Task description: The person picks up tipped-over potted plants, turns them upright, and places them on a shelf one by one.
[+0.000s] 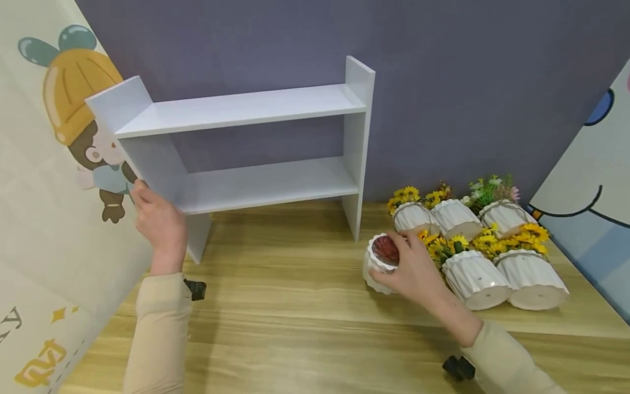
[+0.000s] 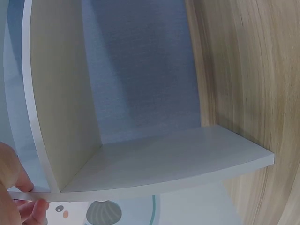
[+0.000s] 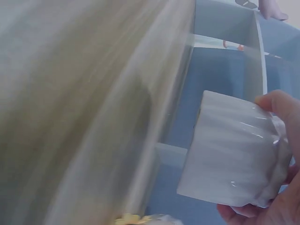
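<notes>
A white two-tier shelf (image 1: 236,112) stands on the wooden table against the back wall. My left hand (image 1: 161,221) pinches the edge of its left side panel (image 1: 152,164); in the left wrist view the fingers (image 2: 40,211) lie at the panel's edge beside a shelf board. My right hand (image 1: 413,268) grips a white fluted flowerpot (image 1: 372,276) by its rim, thumb on the near side. Something dark red (image 1: 385,249) fills the pot's top. In the right wrist view the pot (image 3: 229,150) appears tilted, with its smooth side towards the camera.
To the right, several white fluted pots (image 1: 474,276) lie tipped on their sides with yellow flowers (image 1: 531,235) and some pink and green ones (image 1: 492,191). Cartoon-printed panels (image 1: 44,219) flank the wooden table (image 1: 275,328) on both sides, with a grey-purple wall (image 1: 467,82) behind.
</notes>
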`<move>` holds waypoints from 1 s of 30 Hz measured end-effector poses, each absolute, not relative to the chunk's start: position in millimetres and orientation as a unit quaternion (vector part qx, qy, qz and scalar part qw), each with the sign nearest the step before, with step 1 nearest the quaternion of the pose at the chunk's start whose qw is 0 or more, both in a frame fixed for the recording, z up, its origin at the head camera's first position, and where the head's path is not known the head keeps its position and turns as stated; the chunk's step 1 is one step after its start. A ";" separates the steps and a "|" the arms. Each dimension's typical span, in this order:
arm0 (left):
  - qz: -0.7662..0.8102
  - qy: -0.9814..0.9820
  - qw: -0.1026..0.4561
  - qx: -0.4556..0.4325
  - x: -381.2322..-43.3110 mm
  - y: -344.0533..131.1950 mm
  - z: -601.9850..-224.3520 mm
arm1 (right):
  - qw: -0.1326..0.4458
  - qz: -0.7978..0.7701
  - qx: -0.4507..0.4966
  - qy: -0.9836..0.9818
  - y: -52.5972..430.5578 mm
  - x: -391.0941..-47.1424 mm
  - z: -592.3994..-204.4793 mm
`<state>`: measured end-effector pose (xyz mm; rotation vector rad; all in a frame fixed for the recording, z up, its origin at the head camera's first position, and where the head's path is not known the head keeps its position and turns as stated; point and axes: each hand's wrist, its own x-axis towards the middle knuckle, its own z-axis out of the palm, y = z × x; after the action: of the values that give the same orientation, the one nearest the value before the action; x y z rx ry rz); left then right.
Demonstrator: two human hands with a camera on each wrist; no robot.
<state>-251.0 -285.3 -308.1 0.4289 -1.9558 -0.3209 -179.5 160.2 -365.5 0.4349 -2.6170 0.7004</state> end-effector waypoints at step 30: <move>-0.150 -0.827 0.513 0.176 -252.1 -287.7 -310.7 | 0.260 0.212 0.235 -0.912 135.5 -196.0 -279.6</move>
<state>-252.1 -287.7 -310.7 0.4222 -1.9876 -0.3603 -196.0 135.5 -279.6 0.6355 -2.4720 0.5747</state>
